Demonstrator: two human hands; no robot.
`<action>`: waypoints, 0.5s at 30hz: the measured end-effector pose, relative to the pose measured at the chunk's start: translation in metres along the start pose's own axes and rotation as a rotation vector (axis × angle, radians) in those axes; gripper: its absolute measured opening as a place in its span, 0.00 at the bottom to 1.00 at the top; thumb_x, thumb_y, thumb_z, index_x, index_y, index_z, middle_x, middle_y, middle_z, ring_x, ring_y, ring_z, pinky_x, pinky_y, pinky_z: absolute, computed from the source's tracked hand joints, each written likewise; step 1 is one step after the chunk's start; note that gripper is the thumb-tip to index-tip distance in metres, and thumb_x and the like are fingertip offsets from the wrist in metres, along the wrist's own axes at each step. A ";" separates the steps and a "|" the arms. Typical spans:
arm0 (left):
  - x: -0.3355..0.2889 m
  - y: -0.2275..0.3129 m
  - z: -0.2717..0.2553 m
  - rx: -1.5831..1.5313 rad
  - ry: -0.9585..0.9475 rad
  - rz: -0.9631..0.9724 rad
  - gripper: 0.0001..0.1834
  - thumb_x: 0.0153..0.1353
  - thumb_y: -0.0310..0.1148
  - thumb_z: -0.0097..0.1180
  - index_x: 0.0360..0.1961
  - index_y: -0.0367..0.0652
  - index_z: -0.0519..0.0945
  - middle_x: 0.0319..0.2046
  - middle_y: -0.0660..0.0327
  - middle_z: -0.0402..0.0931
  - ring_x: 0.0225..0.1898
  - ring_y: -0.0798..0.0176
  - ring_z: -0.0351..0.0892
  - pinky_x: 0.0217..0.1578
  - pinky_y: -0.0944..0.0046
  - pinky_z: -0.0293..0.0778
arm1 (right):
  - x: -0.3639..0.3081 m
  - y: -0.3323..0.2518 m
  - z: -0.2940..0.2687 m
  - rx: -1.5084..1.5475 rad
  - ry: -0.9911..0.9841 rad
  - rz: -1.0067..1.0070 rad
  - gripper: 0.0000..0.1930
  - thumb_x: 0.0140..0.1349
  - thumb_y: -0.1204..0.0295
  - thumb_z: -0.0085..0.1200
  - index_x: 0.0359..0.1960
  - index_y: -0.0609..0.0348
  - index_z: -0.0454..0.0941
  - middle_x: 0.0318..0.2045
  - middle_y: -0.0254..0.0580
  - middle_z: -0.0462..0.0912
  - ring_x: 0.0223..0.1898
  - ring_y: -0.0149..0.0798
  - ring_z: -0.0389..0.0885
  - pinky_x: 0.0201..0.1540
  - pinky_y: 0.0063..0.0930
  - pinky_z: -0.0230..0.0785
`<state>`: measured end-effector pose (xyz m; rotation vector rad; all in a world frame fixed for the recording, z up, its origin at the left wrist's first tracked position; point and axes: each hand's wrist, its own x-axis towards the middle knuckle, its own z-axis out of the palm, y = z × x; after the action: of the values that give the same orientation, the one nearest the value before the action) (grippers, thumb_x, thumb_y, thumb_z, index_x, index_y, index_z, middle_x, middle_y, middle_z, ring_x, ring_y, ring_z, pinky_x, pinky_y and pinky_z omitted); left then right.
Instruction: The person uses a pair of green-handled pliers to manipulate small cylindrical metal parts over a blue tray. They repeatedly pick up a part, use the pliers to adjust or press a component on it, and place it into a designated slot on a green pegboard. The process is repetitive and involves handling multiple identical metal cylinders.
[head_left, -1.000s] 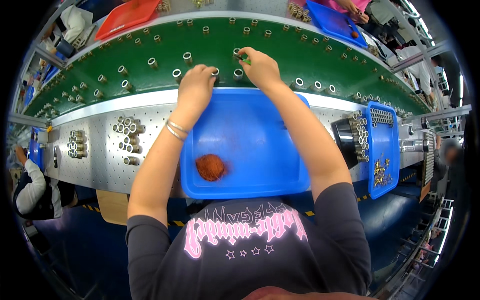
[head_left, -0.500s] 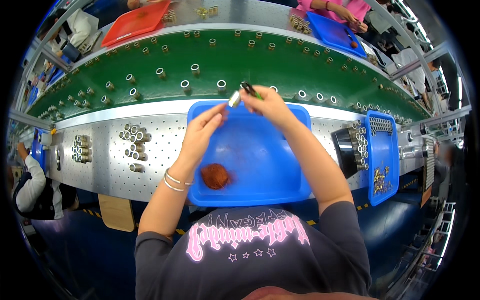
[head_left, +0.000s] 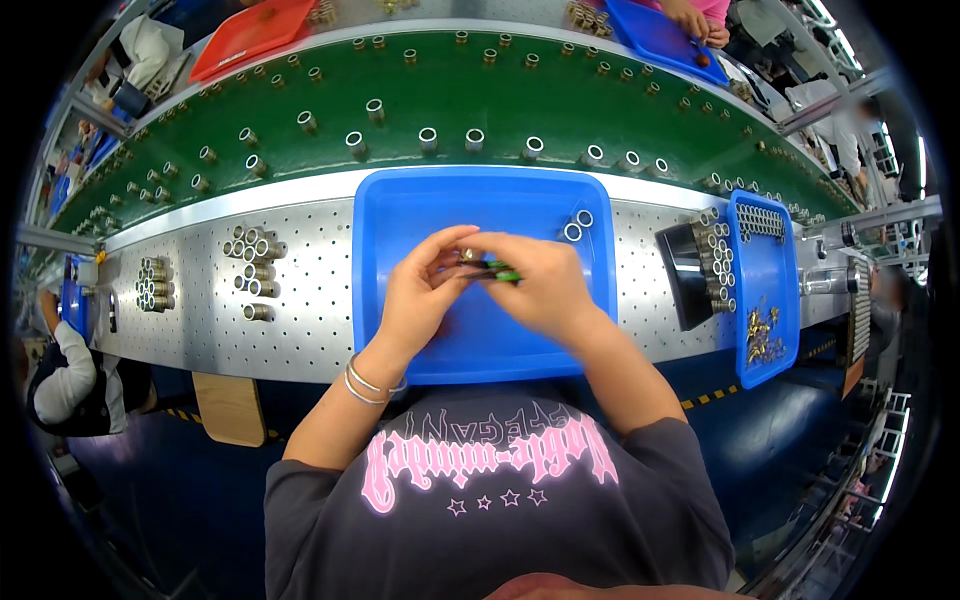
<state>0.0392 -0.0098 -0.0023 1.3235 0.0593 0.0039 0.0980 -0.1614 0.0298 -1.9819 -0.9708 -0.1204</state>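
Note:
Above the blue tray (head_left: 480, 372), my two hands meet with fingertips close together. My left hand (head_left: 425, 290) is closed on a small shiny metal piece (head_left: 467, 256), mostly covered by fingers. My right hand (head_left: 545, 285) grips a slim black-and-green hand tool (head_left: 500, 271), its dark end reaching toward the left fingers; its exact kind is unclear. Two short metal sleeves (head_left: 572, 232) stand at the tray's right side. A reddish-brown ball (head_left: 443, 328) lies in the tray, nearly all hidden beneath my left hand.
Beyond the tray runs a green conveyor belt (head_left: 400, 95) bearing many metal sleeves. Grouped sleeves (head_left: 257, 270) stand left on the perforated metal table (head_left: 310, 300). At right are a black bin (head_left: 682, 278) and another blue tray (head_left: 768, 300) with brass pieces. A co-worker's hands (head_left: 697, 25) show across the belt.
Both hands have come down and nearer to me, from the belt edge to over the tray's middle, and closed together. The silver metal piece seen between them earlier is now mostly covered.

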 end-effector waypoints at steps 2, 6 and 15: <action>-0.003 0.001 0.001 0.031 -0.002 0.011 0.22 0.54 0.18 0.53 0.53 0.35 0.69 0.44 0.56 0.73 0.45 0.66 0.75 0.45 0.69 0.73 | -0.003 -0.004 0.006 -0.154 -0.062 -0.045 0.18 0.38 0.80 0.58 0.36 0.55 0.78 0.29 0.40 0.81 0.28 0.43 0.80 0.28 0.29 0.71; -0.008 0.002 0.000 -0.181 0.021 -0.070 0.23 0.55 0.19 0.52 0.54 0.37 0.67 0.45 0.55 0.72 0.44 0.64 0.75 0.45 0.70 0.73 | -0.011 -0.008 0.002 0.106 -0.088 0.085 0.11 0.48 0.79 0.54 0.35 0.56 0.77 0.30 0.41 0.81 0.29 0.39 0.81 0.30 0.27 0.71; -0.014 0.010 -0.002 -0.606 0.034 -0.314 0.24 0.60 0.24 0.50 0.58 0.38 0.63 0.47 0.52 0.71 0.44 0.62 0.76 0.47 0.70 0.75 | -0.033 0.002 -0.014 0.612 -0.003 0.537 0.04 0.56 0.77 0.54 0.30 0.67 0.77 0.25 0.37 0.80 0.28 0.25 0.76 0.32 0.18 0.69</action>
<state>0.0258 -0.0056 0.0071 0.6979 0.2735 -0.2079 0.0801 -0.1917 0.0222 -1.5924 -0.3759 0.4303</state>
